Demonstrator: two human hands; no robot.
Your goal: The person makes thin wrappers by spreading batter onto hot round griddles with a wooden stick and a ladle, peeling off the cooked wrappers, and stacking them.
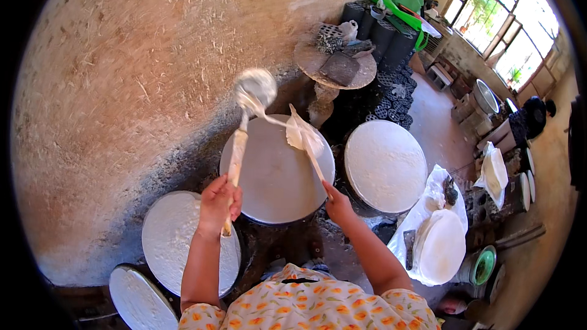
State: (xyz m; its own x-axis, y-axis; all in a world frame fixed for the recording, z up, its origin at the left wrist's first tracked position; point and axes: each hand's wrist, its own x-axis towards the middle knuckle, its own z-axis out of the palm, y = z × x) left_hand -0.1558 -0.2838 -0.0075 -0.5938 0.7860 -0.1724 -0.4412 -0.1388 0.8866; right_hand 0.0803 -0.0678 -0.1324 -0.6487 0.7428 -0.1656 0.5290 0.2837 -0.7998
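My left hand (219,204) grips the long wooden handle of a metal ladle (256,88), whose bowl is raised beyond the far rim of a round, pale-topped griddle (275,178). My right hand (339,204) holds the thin handle of a flat paddle-like spreader (302,135) coated in pale batter, over the griddle's far right side. What looks like a pale strand of batter runs between the ladle bowl and the spreader; both are slightly blurred. Below my left forearm is another round griddle (169,238) with a lumpy white layer. A white-covered griddle (385,165) stands to the right.
Stacked flat white rounds (440,247) lie on plastic sheeting at right. A rough wall (114,114) closes the left side. Beyond the griddles stand a round pedestal table (312,64) and honeycomb coal briquettes (390,105). Another person (525,121) bends at far right. A white-topped griddle (140,300) sits lower left.
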